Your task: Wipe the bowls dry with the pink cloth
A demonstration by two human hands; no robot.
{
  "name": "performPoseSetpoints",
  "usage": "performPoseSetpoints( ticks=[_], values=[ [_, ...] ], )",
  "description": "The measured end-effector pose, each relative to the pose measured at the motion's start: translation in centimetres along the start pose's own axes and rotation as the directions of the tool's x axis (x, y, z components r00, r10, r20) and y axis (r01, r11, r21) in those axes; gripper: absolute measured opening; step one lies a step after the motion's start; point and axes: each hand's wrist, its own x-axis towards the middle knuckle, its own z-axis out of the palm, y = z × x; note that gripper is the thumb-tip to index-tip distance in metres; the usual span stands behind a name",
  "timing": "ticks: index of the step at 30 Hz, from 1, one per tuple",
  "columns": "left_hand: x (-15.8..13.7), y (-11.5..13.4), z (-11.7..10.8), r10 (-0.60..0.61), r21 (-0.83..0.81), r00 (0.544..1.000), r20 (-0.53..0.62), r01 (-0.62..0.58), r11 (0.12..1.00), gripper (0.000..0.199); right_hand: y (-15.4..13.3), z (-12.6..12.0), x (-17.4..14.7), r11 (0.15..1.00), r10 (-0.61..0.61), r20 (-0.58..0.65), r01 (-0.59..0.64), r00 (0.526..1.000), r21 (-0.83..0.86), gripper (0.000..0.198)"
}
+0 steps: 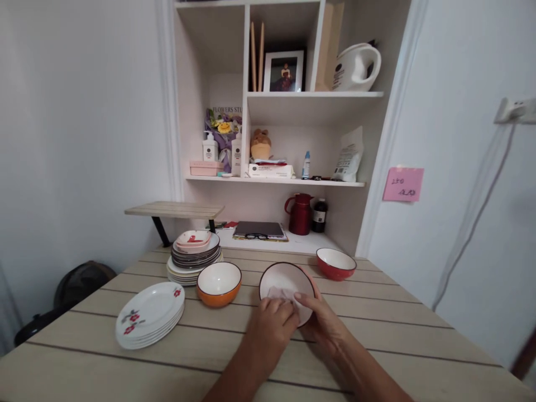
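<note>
A white-lined bowl (pixel 282 274) with a dark rim is tilted toward me above the front of the table. My right hand (pixel 320 312) grips it from the right side, thumb over the rim and fingers behind. Inside the bowl, my left hand (pixel 276 318) presses a crumpled pale cloth or tissue (pixel 281 292) against the inner wall, its fingers closed on it. An orange bowl (pixel 219 285) stands upright just to the left. Farther back on the right sits a red bowl (pixel 335 264). The outside of the held bowl is hidden.
Flower-patterned oval plates (pixel 151 312) are stacked at the left. Behind them rises a pile of dishes (pixel 196 259) beside a small raised shelf (pixel 176 209). At the table's back, a wall cabinet holds a laptop (pixel 258 229), a red jug (pixel 300 215) and a dark bottle (pixel 320 216).
</note>
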Motion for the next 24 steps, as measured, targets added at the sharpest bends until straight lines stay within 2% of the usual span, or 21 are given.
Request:
performPoseSetpoints(
  ticks=[7, 10, 12, 15, 19, 21, 24],
  values=[
    [0.0, 0.1, -0.5, -0.095, -0.077, 0.995, 0.012, 0.095, 0.992, 0.021, 0.9, 1.9, -1.1, 1.000, 0.002, -0.047, -0.002, 0.999, 0.012, 0.076],
    [-0.1, 0.2, 0.1, -0.102, -0.077, 0.994, 0.029, 0.104, 0.992, 0.018, 1.1, 2.5, -0.8, 0.999, 0.009, -0.137, -0.014, 0.990, -0.038, 0.062],
    [-0.1, 0.3, 0.4, -0.083, -0.062, 0.995, 0.060, 0.086, 0.994, 0.023, 0.6, 2.4, -0.5, 0.997, 0.022, -0.180, -0.035, 0.983, -0.074, 0.053],
    [-0.1, 0.3, 0.6, -0.049, -0.083, 0.990, 0.135, 0.061, 0.995, 0.036, -1.3, 1.4, -0.1, 0.983, 0.029, -0.135, -0.054, 0.990, -0.177, 0.050],
    [0.2, 0.3, 0.4, 0.025, -0.151, 0.976, 0.216, 0.009, 0.988, 0.040, -4.2, -0.8, -0.4, 0.926, 0.070, -0.007, -0.068, 0.998, -0.371, 0.059],
    [0.4, 0.4, 0.0, 0.041, -0.144, 0.981, 0.188, -0.014, 0.990, 0.040, -5.0, -1.4, -0.7, 0.907, 0.056, 0.025, -0.040, 0.998, -0.420, 0.059],
    [0.4, 0.3, -1.2, 0.006, -0.153, 0.997, 0.082, 0.007, 0.988, 0.051, -4.7, -1.6, -0.9, 0.926, 0.042, 0.002, -0.038, 0.999, -0.375, 0.051]
  ],
)
